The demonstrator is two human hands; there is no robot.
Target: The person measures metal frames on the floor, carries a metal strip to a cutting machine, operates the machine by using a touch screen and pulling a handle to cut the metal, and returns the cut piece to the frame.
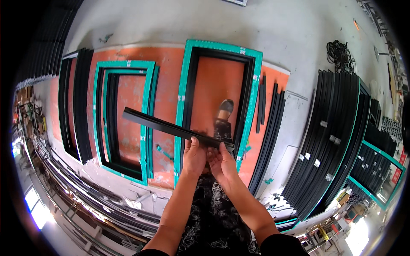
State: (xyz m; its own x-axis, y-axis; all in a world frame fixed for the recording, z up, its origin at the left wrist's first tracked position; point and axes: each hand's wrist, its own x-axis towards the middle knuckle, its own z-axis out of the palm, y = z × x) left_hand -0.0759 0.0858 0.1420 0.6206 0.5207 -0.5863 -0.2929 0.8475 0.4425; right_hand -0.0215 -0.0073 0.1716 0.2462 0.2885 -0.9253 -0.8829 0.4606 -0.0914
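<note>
A long black profile strip (159, 123) slants across in front of me, its far end up to the left. My left hand (195, 157) is closed around it near its middle, thumb on top. At its right end my right hand (222, 162) grips it with the thumb on the upper face and the fingers curled below. Beneath the strip lies a rectangular black frame edged with green film (183, 85). My foot in a dark shoe (226, 106) is inside that frame's opening.
To the left lie more green-edged frames (99, 94) and black frames (81, 102) on an orange board (166, 55). Loose black strips (267, 136) lie at the right. Farther right are a big stack of black frames (326, 141) and a coil of black cord (340, 55).
</note>
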